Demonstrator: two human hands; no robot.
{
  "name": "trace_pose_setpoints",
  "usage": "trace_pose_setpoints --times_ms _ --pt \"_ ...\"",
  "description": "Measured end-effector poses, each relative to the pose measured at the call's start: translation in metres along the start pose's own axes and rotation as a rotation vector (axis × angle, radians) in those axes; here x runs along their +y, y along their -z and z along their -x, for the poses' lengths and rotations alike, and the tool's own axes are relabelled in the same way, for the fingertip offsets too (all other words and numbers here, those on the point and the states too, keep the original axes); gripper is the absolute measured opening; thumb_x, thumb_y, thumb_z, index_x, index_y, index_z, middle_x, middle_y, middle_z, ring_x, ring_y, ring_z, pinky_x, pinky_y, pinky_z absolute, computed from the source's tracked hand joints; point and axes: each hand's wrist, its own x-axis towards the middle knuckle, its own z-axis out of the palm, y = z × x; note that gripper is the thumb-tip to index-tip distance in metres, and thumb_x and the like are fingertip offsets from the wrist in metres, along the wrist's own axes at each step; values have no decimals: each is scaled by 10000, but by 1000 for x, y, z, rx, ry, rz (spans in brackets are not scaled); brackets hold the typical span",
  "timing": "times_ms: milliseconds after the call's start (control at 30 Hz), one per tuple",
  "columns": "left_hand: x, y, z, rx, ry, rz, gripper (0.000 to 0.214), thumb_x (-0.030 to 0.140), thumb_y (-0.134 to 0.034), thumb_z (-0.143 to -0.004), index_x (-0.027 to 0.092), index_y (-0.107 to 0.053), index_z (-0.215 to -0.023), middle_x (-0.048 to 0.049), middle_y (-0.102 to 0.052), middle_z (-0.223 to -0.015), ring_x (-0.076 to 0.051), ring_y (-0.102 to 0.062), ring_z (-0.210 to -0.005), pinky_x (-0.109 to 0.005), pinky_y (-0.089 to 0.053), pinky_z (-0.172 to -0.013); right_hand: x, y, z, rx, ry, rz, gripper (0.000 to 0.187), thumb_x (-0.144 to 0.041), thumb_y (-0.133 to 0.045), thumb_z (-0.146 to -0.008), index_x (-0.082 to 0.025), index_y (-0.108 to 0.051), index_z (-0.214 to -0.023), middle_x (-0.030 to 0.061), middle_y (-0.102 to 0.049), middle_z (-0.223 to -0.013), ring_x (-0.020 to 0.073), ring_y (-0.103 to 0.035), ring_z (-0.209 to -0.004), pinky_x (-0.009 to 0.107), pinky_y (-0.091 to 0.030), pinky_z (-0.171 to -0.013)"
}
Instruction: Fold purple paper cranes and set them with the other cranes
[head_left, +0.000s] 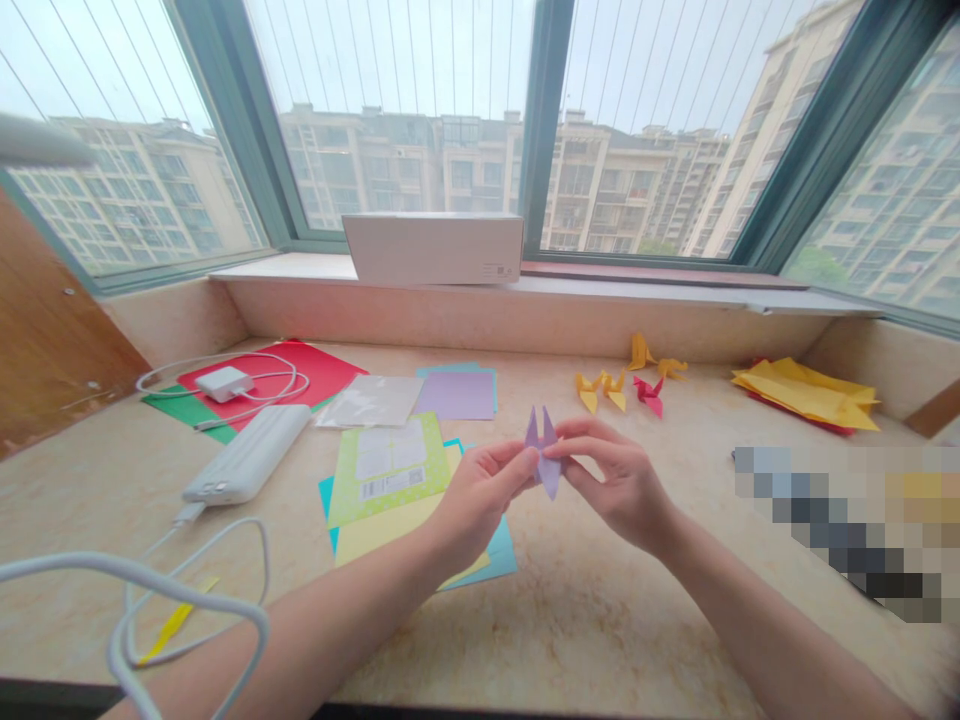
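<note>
Between my two hands is a small lilac folded paper figure (550, 470), with two narrow points sticking up and a wider flap pointing down. My left hand (484, 500) pinches its left side between thumb and fingers. On the other side, my right hand (611, 475) has its fingertips closed on the paper's right edge. Below and left of my left hand lie a green dotted paper packet (345, 495) and yellow and blue sheets (499, 545). Beyond my right hand stand several yellow folded paper cranes (589, 392) and a red one (649, 396).
A white power bank (251, 455), a charger (223, 383) and looping white cables (187, 590) lie at the left, near red paper (322, 365). Purple paper (457, 394) lies behind the packet. Yellow sheets (806, 388) are stacked at right. A white box (435, 248) stands on the sill.
</note>
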Motion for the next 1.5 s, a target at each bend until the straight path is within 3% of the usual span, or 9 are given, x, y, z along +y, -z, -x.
trace_pose_setpoints --times_ms 167,333,667,900,1000,1200,1367,1500 --pt "1 2 0 -37 -9 13 301 366 -713 -864 168 -760 -1087 -96 -746 -1078 -224 -667 -1037 -376 -448 -1028 0 2 1 -43 -7 20 191 -219 -622 -908 -267 -749 -1043 83 -686 -1118 241 -661 -1048 406 -538 -925" --pt "-1 3 -2 -65 -19 24 308 337 -703 -881 191 -738 -1150 -88 -729 -1140 -216 -650 -1086 -378 -420 -1070 3 -3 1 35 9 3 133 -200 -662 -897 -270 -734 -984 66 -683 -1082 225 -658 -1037 392 -534 -914" --pt "-8 6 -5 -13 -41 -41 266 386 -691 -882 187 -769 -1040 -75 -752 -1026 -213 -670 -1000 -379 -449 -1015 3 -10 3 80 -30 26 83 -212 -721 -860 -250 -704 -932 45 -667 -977 205 -659 -919 360 -541 -839" --pt "-3 6 -3 19 -29 -166 310 377 -712 -862 162 -758 -1079 -78 -747 -1012 -212 -643 -990 -352 -447 -972 5 -11 4 71 -54 -52 69 -211 -713 -869 -252 -724 -923 45 -677 -991 206 -662 -939 363 -536 -856" --pt "-2 7 -3 39 -40 -208 303 378 -703 -867 151 -762 -1060 -76 -750 -963 -205 -643 -939 -326 -463 -901 6 -14 4 84 -114 -148 103 -246 -742 -846 -251 -714 -946 47 -684 -991 208 -663 -934 369 -542 -857" --pt "-1 8 -3 26 -61 -212 296 380 -713 -858 148 -751 -1037 -82 -750 -984 -222 -655 -965 -339 -472 -903 4 -19 3 183 -330 -453 305 -297 -801 -788 -251 -665 -1057 22 -700 -890 167 -668 -836 312 -564 -793" --pt "-1 7 -3 -4 -62 -227 292 357 -734 -845 143 -723 -1043 -80 -742 -974 -226 -651 -996 -334 -471 -895 -1 -21 4 195 -321 -446 230 -260 -789 -796 -263 -685 -1002 -7 -677 -828 140 -638 -801 276 -540 -778" --pt "1 6 -5 -3 -72 -240 269 363 -723 -856 132 -691 -990 -60 -706 -877 -182 -644 -862 -313 -489 -823 -2 -19 4 121 -330 -417 274 -282 -757 -829 -257 -670 -1087 3 -679 -845 151 -631 -784 306 -538 -766"
